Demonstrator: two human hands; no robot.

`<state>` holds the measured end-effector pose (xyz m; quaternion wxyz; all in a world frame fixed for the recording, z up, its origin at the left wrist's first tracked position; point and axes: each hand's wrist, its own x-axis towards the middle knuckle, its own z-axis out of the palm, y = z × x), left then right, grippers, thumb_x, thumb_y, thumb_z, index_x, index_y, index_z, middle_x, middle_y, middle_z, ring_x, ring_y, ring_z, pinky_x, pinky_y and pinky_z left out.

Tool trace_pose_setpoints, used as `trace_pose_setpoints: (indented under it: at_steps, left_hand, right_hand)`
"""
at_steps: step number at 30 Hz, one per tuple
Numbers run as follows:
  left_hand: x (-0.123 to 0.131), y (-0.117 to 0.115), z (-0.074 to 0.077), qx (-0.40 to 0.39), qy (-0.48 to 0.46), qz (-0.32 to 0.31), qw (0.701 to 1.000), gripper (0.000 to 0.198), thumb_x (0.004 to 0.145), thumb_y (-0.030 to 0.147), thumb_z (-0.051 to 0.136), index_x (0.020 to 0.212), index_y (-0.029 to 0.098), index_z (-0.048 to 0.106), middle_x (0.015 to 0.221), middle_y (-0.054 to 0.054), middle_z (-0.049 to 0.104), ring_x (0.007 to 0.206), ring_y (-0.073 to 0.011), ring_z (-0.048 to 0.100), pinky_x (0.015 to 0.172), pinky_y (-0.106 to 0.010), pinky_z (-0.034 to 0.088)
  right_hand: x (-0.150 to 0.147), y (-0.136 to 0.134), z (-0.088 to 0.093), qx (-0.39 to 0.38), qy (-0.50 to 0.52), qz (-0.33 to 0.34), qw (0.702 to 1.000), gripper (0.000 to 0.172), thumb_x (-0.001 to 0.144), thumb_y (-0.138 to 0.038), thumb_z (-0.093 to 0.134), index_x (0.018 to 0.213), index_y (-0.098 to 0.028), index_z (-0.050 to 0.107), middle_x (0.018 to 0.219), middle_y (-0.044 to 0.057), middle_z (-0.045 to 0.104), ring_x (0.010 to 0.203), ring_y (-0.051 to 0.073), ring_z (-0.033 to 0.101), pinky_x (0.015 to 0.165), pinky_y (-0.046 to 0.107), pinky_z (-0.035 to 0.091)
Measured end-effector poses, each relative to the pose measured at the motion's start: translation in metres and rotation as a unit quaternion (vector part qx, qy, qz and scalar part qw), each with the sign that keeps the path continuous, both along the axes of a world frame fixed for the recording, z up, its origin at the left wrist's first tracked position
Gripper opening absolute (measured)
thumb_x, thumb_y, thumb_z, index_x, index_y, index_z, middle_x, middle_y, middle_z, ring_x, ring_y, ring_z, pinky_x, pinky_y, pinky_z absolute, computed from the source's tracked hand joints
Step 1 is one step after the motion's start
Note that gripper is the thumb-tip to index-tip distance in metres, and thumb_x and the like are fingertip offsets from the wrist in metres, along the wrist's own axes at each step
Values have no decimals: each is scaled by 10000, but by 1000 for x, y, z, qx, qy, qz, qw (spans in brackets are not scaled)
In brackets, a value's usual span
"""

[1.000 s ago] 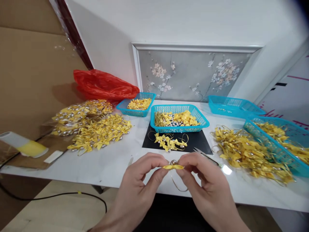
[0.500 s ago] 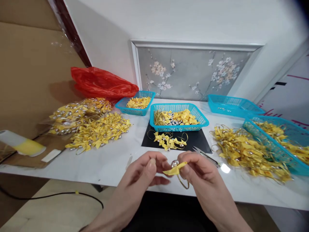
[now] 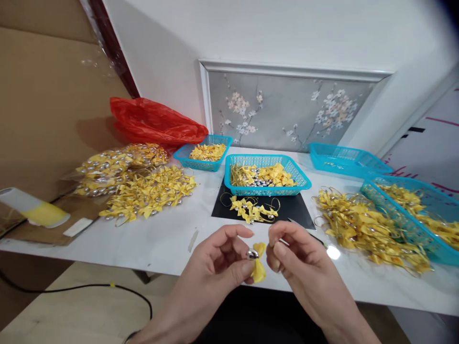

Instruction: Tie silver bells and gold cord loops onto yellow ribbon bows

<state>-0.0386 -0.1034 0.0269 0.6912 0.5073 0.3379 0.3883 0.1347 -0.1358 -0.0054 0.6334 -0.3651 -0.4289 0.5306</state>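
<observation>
Over the table's front edge, my left hand [image 3: 218, 263] grips a yellow bow [image 3: 259, 267] with a silver bead [image 3: 252, 254] between thumb and fingers. Just right of it, my right hand [image 3: 297, 263] is pinched closed at the fingertips; what it holds is too small to make out. Beyond both hands, several bows with gold cords [image 3: 251, 210] lie on a black mat [image 3: 294, 208]. Behind them a blue basket [image 3: 268, 191] holds more bows and beads. The scissors [image 3: 315, 237] are partly hidden behind my right hand.
Yellow bow heaps lie left [image 3: 150, 193] and right [image 3: 358, 224] on the white table [image 3: 158, 243]. Other blue baskets [image 3: 405, 215] stand at the right and back. A red bag [image 3: 154, 122] is at back left, with a white-and-yellow cylinder [image 3: 36, 209] at far left.
The beaded bow has passed from my right fingers into my left hand and turned upright. My left fingers have closed on it. The view has shifted slightly.
</observation>
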Motion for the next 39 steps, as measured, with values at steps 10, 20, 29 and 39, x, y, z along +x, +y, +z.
trace_pose_setpoints:
  at_steps: [10, 20, 29, 39]
  left_hand:
    - [2, -11, -18, 457, 204, 143, 854, 422, 866, 12, 556, 1158, 314, 593, 888, 53, 707, 817, -87, 687, 811, -143, 526]
    - [3, -15, -15, 251, 81, 114, 958, 360, 856, 182, 683, 1159, 367, 623, 913, 34, 689, 852, -132, 677, 815, -206, 559]
    - [11, -5, -3, 35, 8, 26, 999, 192, 879, 307, 687, 744, 180, 636, 703, 34, 562, 686, -93, 498, 654, -162, 445]
    - [8, -4, -4, -122, -71, -38, 989, 209, 889, 344, 663, 785, 163, 642, 827, -21, 606, 786, -139, 570, 768, -269, 510]
  right_hand:
    - [-10, -13, 14, 42, -181, -14, 983, 181, 956, -388, 544, 887, -228, 590, 837, 7, 548, 747, 145, 525, 670, 237, 454]
    - [-17, -13, 8, 14, -238, -45, 970, 267, 1016, -408, 414, 851, -221, 509, 737, -20, 456, 661, 132, 422, 572, 233, 368]
    - [-17, -10, 0, 31, -178, -28, 983, 217, 1005, -359, 475, 857, -219, 550, 747, -18, 485, 679, 127, 452, 604, 219, 400]
    - [-16, -9, -2, 2, -88, -11, 996, 218, 984, -399, 526, 860, -221, 546, 742, -35, 483, 670, 112, 427, 598, 205, 379]
